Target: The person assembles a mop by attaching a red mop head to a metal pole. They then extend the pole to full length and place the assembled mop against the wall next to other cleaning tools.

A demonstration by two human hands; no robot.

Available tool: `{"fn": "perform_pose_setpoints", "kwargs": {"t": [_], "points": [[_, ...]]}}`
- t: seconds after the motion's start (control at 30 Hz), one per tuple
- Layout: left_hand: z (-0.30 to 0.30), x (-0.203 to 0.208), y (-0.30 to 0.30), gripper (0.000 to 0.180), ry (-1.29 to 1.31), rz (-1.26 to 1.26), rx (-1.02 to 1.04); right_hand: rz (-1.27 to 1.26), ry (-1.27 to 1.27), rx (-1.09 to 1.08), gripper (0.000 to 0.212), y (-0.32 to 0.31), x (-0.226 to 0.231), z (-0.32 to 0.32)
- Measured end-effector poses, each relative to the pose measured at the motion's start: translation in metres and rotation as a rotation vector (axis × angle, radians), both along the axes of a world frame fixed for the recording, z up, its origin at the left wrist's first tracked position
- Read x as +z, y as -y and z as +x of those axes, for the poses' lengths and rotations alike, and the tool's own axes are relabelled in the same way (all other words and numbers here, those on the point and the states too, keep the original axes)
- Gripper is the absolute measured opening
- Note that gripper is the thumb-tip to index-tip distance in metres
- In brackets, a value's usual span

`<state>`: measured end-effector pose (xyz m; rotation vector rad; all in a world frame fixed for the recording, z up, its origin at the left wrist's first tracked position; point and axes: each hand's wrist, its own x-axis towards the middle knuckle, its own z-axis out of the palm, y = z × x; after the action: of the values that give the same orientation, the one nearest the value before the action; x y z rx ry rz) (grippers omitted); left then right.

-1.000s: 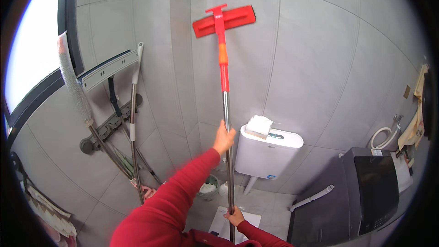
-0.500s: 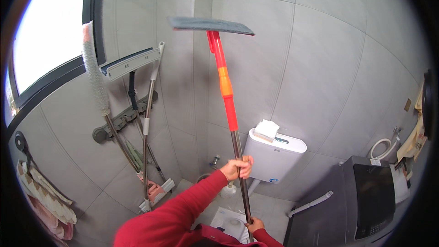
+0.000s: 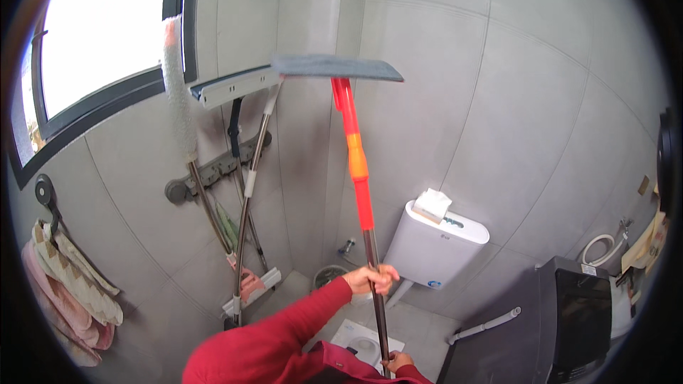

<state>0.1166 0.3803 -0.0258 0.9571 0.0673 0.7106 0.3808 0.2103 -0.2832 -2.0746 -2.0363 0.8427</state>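
A long-handled flat mop stands nearly upright in front of me, with a steel pole below a red and orange sleeve. Its grey fabric pad is at the top, level across the wall corner; I cannot tell whether it touches the tiles. My left hand is wrapped round the pole at mid-height. Lower down, at the bottom of the picture, my right hand grips the same pole, partly cut off by my clothing.
Several poles, a squeegee and a fluffy duster hang by a wall rack at left, below a window. Towels hang farther left. A white cistern with tissues, a floor toilet and a dark washing machine stand right.
The view has turned, so the walls and fixtures sit farther right. Against the wall, the mop's pad is lower and farther left, now overlapping the squeegee's end. Both hands keep their grip.
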Motion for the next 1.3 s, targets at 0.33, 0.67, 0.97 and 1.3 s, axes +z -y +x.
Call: {"fn": "perform_pose_setpoints", "kwargs": {"t": [0.33,0.67,0.97,1.3], "points": [[-0.068,0.027,-0.009,0.014,-0.332,-0.048,1.21,-0.104,0.059,-0.27,0.029,0.07,-0.031,0.056],[-0.157,-0.014,-0.037,0.018,-0.363,-0.002,1.335,-0.144,-0.103,-0.544,0.02,0.151,-0.005,0.072],[-0.183,-0.072,-0.078,0.019,-0.579,-0.012,1.464,0.04,-0.188,-0.702,0.022,0.242,-0.069,0.137],[-0.207,-0.073,-0.136,0.031,-0.742,0.048,1.509,0.212,-0.192,-0.64,0.025,0.197,0.023,0.019]]}}
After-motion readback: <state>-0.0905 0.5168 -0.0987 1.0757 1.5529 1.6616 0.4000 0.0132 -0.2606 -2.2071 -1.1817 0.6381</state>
